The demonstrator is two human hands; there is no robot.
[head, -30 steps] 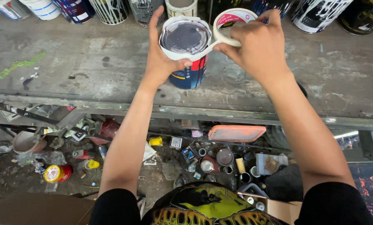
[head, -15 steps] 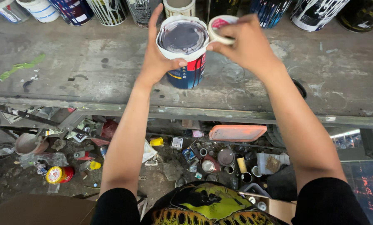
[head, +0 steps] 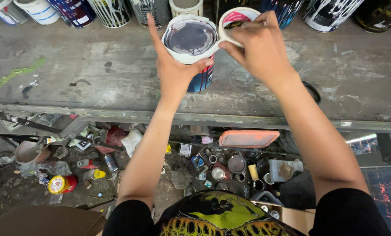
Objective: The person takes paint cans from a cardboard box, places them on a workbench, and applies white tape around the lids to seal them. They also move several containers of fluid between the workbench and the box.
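Note:
My left hand (head: 174, 70) grips a blue paint can (head: 191, 48) from its near left side, index finger pointing up along the can. The can stands on a worn grey workbench (head: 95, 78); white tape wraps its rim and dark paint fills it. My right hand (head: 259, 50) holds a roll of white tape (head: 235, 19) just right of the can's rim, with a strip running from the roll onto the rim. Fingers cover the lower part of the roll.
Several paint cans and buckets (head: 110, 9) line the bench's far edge. Below the bench's front edge the floor is littered with small tins (head: 236, 164), a red and yellow can (head: 61, 184), a pinkish tray (head: 247, 138) and scraps.
Both hands, the can and the tape roll shifted slightly; the roll has moved in closer to the can's rim. Both grips are unchanged.

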